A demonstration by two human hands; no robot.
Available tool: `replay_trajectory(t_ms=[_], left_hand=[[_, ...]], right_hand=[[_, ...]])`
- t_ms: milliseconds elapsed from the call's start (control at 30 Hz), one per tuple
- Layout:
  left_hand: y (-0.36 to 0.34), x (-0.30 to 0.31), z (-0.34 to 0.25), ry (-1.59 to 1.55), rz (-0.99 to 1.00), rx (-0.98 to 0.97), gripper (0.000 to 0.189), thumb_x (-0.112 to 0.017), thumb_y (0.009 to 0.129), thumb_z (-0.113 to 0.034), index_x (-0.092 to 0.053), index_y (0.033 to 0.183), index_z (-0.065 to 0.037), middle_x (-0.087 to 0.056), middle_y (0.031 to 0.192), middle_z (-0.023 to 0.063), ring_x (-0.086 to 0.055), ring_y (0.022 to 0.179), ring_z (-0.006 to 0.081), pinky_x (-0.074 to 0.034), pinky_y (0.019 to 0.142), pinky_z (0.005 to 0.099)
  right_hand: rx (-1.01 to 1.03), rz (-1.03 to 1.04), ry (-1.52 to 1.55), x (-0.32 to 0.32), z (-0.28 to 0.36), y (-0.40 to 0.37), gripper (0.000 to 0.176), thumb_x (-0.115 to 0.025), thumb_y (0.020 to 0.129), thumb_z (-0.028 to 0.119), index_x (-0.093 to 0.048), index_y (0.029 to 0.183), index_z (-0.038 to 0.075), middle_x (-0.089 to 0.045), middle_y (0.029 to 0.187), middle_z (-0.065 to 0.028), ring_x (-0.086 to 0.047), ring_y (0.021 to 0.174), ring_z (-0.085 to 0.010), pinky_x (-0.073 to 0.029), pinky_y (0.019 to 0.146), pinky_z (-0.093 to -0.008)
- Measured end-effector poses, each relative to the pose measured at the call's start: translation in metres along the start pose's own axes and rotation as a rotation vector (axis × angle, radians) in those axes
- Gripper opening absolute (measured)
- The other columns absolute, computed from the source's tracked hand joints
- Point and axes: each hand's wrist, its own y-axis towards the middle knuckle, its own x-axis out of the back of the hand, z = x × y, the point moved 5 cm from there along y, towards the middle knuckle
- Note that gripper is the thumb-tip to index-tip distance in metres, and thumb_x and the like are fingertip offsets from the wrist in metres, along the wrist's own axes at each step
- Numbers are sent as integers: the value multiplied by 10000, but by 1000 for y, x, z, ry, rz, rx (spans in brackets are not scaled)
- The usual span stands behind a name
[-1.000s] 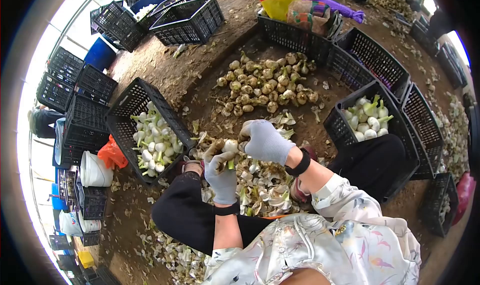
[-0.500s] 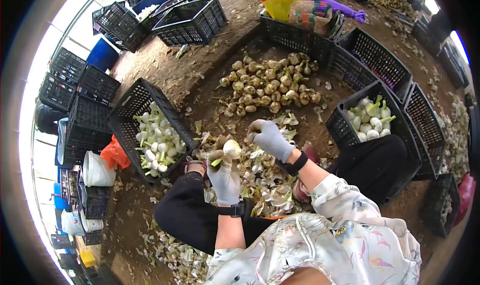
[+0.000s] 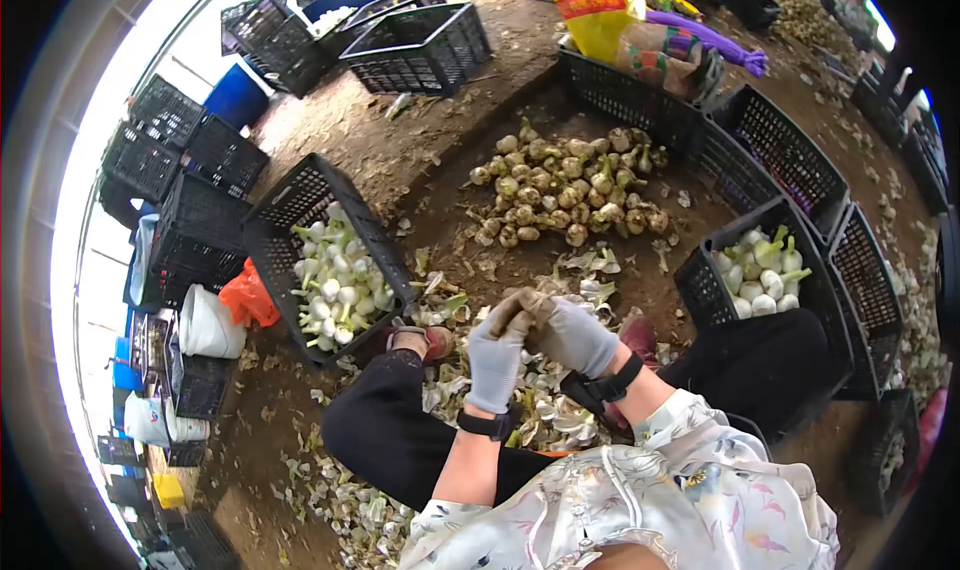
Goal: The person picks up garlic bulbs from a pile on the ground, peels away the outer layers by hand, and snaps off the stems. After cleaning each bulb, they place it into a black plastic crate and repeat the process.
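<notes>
My left hand (image 3: 494,362) and my right hand (image 3: 577,337), both in grey-white gloves with soiled fingertips, meet in front of me with fingers curled against each other. The garlic bulb seen in my left hand a moment ago is hidden behind the fingers. What my right fingers pinch cannot be made out. Below the hands lie shed garlic skins (image 3: 560,420) between my feet. Ahead is a pile of soil-stained garlic bulbs (image 3: 570,185). White, cleaned garlic with green stems (image 3: 340,280) fills part of the crate on the left, and more cleaned garlic (image 3: 757,270) sits on the right.
A black crate (image 3: 275,225) stands tilted by my left knee; another black crate (image 3: 700,288) is beside my right knee. More crates line the right. A yellow bag (image 3: 597,20) lies at the back. A white bucket (image 3: 208,325) and an orange bag (image 3: 250,295) are at left.
My right hand has come down and left to meet my left hand, which has shifted right and up. The white garlic bulb is now out of sight. The whole view has shifted slightly.
</notes>
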Motion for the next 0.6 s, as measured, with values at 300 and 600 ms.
replay_trajectory(t_ms=[300,600], left_hand=[[3,-1,-22,215,159,-194,219,-620,934,-30,-668,1138,35,-689,1000,31,-618,893,92,-492,785,225],[23,-2,-24,521,181,-292,141,-647,791,45,-696,923,40,-698,812,76,-638,708,110,-498,659,239]], right_hand=[[-141,-1,538,-3,-30,-6,475,-545,904,564,-588,1107,136,-632,1032,-8,-587,1000,-184,-440,975,-469],[-144,90,672,1,-33,3,525,-480,929,580,-541,1160,113,-620,1126,-48,-570,1068,-201,-420,1002,-472]])
